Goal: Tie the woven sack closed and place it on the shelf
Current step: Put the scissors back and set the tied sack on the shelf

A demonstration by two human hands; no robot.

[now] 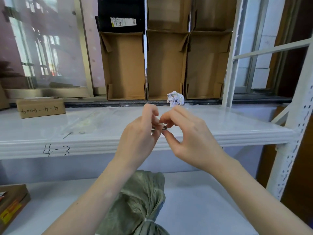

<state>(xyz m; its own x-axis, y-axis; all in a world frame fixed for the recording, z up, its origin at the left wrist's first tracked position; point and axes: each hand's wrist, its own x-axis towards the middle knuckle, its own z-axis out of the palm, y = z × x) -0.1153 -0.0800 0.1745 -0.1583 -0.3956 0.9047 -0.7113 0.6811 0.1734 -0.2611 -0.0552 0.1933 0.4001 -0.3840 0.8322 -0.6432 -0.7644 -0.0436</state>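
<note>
Lying below my forearms on the lower shelf (203, 200), the woven sack (140, 200) is grey-green, its neck gathered and already cinched by a pale tie (149, 222) near the bottom edge of view; the loose mouth fans out above the binding. Neither hand touches the sack. Both are raised in front of the upper shelf (84, 143), pinching a small dark band (161, 128) between them: my left hand (140, 138) grips it with thumb and fingertips, my right hand (189, 133) holds the other side, thumb underneath. Whether it is elastic or a loop of cord I cannot tell.

To do this step well, I judge I should stretch the loop open evenly with both hands, keep it untwisted, then bring it down over the fanned mouth and seat it just beside the pale tie, so the neck cannot slip loose when I lift the sack.

Beyond my hands, three open cardboard boxes (166, 65) stand on end along the back, side by side, and all three look empty. A crumpled paper ball (175, 98) sits in front of the middle one. More boxes are stacked above, one black (121, 14) with a label; their contents are hidden. A closed small carton (40, 107) with handwriting rests at the left.
</note>
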